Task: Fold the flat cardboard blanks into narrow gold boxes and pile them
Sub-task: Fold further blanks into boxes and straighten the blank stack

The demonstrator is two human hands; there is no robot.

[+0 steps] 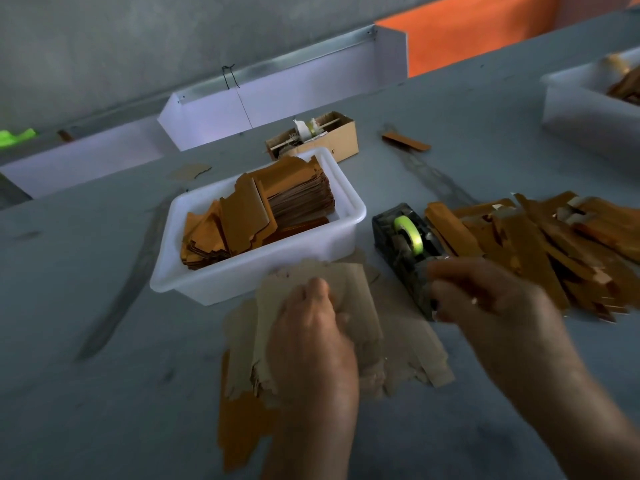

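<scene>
1. Left hand (313,337): at 6 o'clock in the frame, fingers curled over a grey-backed flat blank (349,299), gripping it from above.
2. Loose blanks (408,348): more flat pieces lie fanned on the table (104,393) beneath that hand, grey side up; one gold edge shows at 7 o'clock.
3. Right hand (491,299): at 4 o'clock, blurred, fingers bent at the near end of the tape dispenser (410,251). Whether the fingertips pinch tape or are merely curled cannot be told.
4. Tape dispenser: dark body, yellow-green roll, standing just at 3 o'clock of the white tub (194,275).
5. White tub: at frame centre, holding a stack of gold blanks (263,213); the taller stack sits toward its 1 o'clock corner, a lower tilted stack toward 8 o'clock.
6. Folded gold boxes (533,244): a loose pile of narrow boxes at 3 o'clock, touching the dispenser's far side.
7. Brown carton (332,136): at 12 o'clock behind the tub, open, with scraps inside.
8. Single gold box (405,141): lies apart at 1 o'clock.
9. Second white tub (585,112): at 2 o'clock, partly out of frame, with gold pieces inside.
</scene>
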